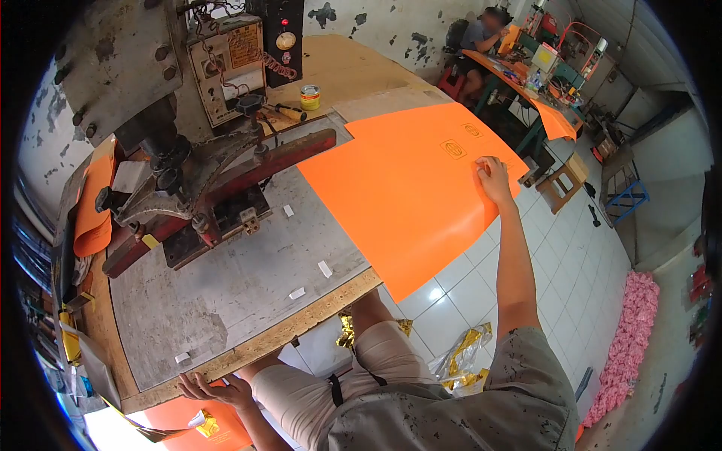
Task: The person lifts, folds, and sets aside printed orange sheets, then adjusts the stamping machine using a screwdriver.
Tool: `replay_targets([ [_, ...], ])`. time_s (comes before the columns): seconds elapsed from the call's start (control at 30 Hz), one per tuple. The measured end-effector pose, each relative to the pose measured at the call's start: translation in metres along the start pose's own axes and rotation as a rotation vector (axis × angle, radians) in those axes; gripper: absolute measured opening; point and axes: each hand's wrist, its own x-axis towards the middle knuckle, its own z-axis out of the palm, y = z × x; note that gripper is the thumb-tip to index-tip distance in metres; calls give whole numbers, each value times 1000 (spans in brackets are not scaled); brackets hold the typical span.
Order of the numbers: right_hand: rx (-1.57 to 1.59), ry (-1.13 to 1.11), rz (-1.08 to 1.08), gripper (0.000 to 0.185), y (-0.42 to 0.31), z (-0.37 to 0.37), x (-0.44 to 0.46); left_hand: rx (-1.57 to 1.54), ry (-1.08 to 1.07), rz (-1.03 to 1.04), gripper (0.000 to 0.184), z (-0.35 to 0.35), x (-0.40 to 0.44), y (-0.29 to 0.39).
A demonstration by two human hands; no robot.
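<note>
My right hand [492, 180] is closed at the near right edge of a large orange sheet [398, 195], its fingers curled over the top side. Two small printed emblems show on the sheet near that hand. The sheet lies partly on the metal-topped table and hangs over its right side. Beside the table's front edge my left hand [218, 389] is open, palm up with fingers apart, holding nothing. Below it are another orange sheet [226, 428] and a piece of gold foil [205, 422].
A heavy press [173, 173] with a red bar stands over the metal plate [248, 293]. Behind it are a yellow tin [310, 98] and a screwdriver [289, 113]. Gold foil scraps [462, 357] lie on the tiled floor. A co-worker [481, 49] sits at a far bench.
</note>
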Motion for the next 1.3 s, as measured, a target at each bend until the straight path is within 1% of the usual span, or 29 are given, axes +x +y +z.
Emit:
replay_targets([
  [0.37,-2,-6,-3,22,3,1,0,-13,14,9,60,1,3,1],
  [0.63,-7,-20,6,23,0,-2,0,4,24,3,56,4,2,1],
  [1.07,-2,-16,11,22,-1,-1,5,-4,15,5,61,2,2,1],
  [1.17,-7,0,-12,22,6,4,8,5,28,11,56,3,3,1],
  [1.3,-15,-8,12,22,8,7,10,8,21,0,57,1,4,3],
])
